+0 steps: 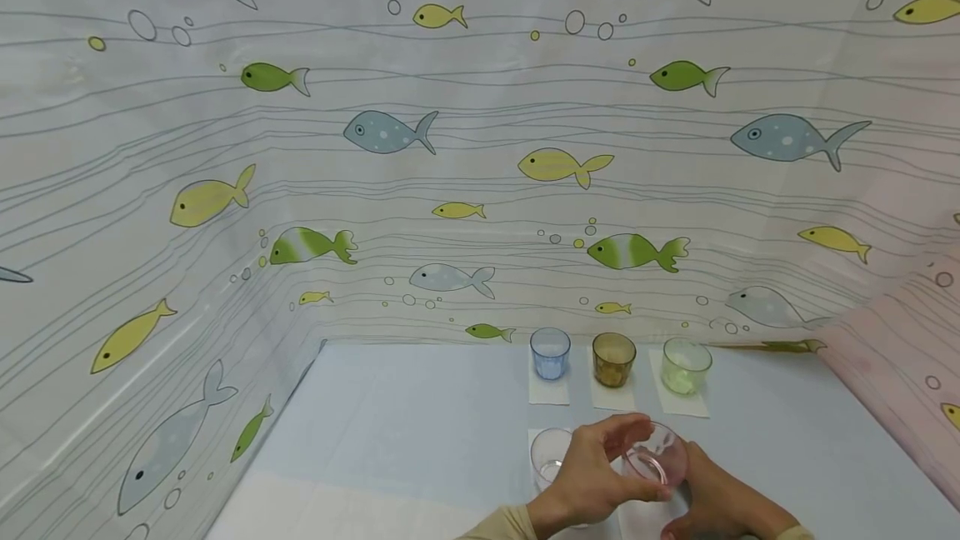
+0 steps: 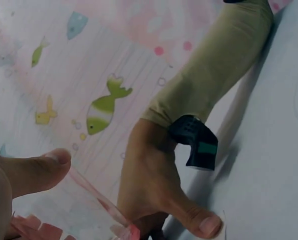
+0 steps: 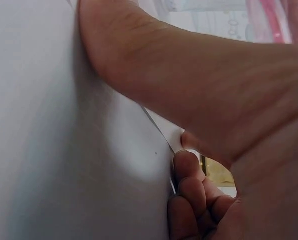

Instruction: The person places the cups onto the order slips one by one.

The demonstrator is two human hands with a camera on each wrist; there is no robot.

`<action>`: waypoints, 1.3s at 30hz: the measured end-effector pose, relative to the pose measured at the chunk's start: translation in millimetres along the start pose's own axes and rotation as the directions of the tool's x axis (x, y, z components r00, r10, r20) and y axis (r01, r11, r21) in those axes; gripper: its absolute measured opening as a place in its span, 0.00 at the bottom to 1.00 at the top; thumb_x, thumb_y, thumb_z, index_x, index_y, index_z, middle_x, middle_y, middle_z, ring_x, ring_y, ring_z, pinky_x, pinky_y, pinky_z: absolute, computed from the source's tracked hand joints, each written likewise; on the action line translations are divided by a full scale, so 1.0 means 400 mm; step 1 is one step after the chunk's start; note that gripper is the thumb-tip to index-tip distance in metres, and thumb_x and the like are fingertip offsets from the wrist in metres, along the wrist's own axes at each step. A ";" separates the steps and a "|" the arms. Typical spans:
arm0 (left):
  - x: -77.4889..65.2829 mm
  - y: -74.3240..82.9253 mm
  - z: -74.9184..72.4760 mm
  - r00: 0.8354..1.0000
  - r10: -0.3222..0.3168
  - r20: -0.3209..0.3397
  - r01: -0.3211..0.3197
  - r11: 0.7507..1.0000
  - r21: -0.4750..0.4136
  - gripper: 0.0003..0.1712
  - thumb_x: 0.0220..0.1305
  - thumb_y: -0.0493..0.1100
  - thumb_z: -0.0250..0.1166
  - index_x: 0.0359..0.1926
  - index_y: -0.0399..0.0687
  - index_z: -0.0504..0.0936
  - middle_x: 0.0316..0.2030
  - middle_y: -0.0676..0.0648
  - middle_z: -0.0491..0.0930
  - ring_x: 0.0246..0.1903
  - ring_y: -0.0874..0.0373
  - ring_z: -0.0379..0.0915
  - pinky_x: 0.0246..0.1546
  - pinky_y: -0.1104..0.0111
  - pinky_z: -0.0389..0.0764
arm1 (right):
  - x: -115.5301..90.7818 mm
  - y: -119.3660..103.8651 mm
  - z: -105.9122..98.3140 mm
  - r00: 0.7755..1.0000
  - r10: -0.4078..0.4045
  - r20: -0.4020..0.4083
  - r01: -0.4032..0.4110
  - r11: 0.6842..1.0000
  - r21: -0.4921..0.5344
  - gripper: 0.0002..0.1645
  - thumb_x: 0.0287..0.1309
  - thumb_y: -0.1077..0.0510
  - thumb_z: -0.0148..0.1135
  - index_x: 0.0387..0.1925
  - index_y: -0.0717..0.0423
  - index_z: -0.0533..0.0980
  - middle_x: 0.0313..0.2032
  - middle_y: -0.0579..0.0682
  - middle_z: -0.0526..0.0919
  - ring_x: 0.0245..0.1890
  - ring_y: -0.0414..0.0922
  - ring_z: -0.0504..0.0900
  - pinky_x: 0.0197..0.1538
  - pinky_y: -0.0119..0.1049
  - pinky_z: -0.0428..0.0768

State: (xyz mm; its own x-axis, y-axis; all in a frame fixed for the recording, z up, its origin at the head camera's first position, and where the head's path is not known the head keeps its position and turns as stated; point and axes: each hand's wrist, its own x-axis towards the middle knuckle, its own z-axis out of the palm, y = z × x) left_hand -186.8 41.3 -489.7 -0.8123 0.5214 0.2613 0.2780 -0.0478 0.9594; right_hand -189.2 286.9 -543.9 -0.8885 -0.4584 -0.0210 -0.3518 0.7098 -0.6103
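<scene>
My left hand (image 1: pixel 585 473) grips a pink-tinted clear glass (image 1: pixel 663 442), fingers on its far side and thumb on its near side. It holds the glass above a white paper card (image 1: pixel 641 521). Low at the right of that card is my right hand (image 1: pixel 720 494), partly hidden behind the glass. In the right wrist view its fingertips (image 3: pixel 187 165) lie along the card's edge, spread apart from the thumb (image 3: pixel 124 65). The left wrist view shows the right thumb (image 2: pixel 206 225) down by the card's border.
A colourless glass (image 1: pixel 551 450) stands on a card left of my left hand. Behind, a blue glass (image 1: pixel 551 354), an amber glass (image 1: pixel 613 360) and a pale green glass (image 1: pixel 686 367) stand in a row on white cards. A fish-patterned curtain (image 1: pixel 480 240) encloses the table (image 1: pixel 390 415).
</scene>
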 end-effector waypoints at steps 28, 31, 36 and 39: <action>-0.045 -0.131 0.076 0.991 -0.073 -0.116 0.073 0.997 -0.002 0.40 0.57 0.40 0.81 0.69 0.43 0.76 0.59 0.56 0.83 0.58 0.65 0.79 0.58 0.74 0.81 | 0.005 -0.023 -0.004 0.999 0.024 -0.031 -0.027 0.994 -0.107 0.48 0.30 0.41 0.92 0.53 0.57 0.80 0.38 0.47 0.69 0.40 0.39 0.65 0.39 0.31 0.76; -0.046 -0.135 0.074 0.992 -0.079 -0.100 0.077 0.997 -0.024 0.38 0.58 0.40 0.81 0.68 0.48 0.77 0.59 0.58 0.83 0.59 0.65 0.79 0.59 0.74 0.80 | 0.002 -0.023 -0.004 0.999 0.041 -0.027 -0.044 0.992 -0.122 0.49 0.31 0.40 0.92 0.54 0.57 0.80 0.37 0.47 0.69 0.40 0.42 0.66 0.39 0.32 0.76; -0.047 -0.140 0.068 0.995 -0.069 -0.076 0.065 0.997 -0.049 0.37 0.59 0.40 0.80 0.68 0.51 0.77 0.60 0.57 0.82 0.62 0.63 0.77 0.60 0.74 0.78 | -0.002 -0.021 -0.004 0.999 0.014 -0.029 -0.018 0.988 -0.155 0.54 0.32 0.38 0.91 0.63 0.52 0.80 0.36 0.47 0.68 0.39 0.43 0.65 0.38 0.31 0.74; -0.046 -0.141 0.064 0.996 -0.059 -0.074 0.056 0.998 -0.037 0.36 0.60 0.39 0.80 0.68 0.51 0.77 0.61 0.55 0.82 0.62 0.62 0.77 0.60 0.74 0.78 | 0.002 -0.022 -0.004 0.999 0.007 -0.034 -0.013 0.985 -0.172 0.56 0.31 0.37 0.91 0.64 0.52 0.80 0.36 0.47 0.68 0.39 0.43 0.65 0.37 0.32 0.73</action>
State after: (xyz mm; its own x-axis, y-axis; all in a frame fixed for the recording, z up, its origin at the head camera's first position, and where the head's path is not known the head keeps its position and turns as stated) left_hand -174.4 56.2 -551.5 -0.8627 0.4592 0.2118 0.2128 -0.0503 0.9758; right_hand -187.2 281.1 -537.0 -0.9005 -0.4348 0.0020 -0.3859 0.7970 -0.4645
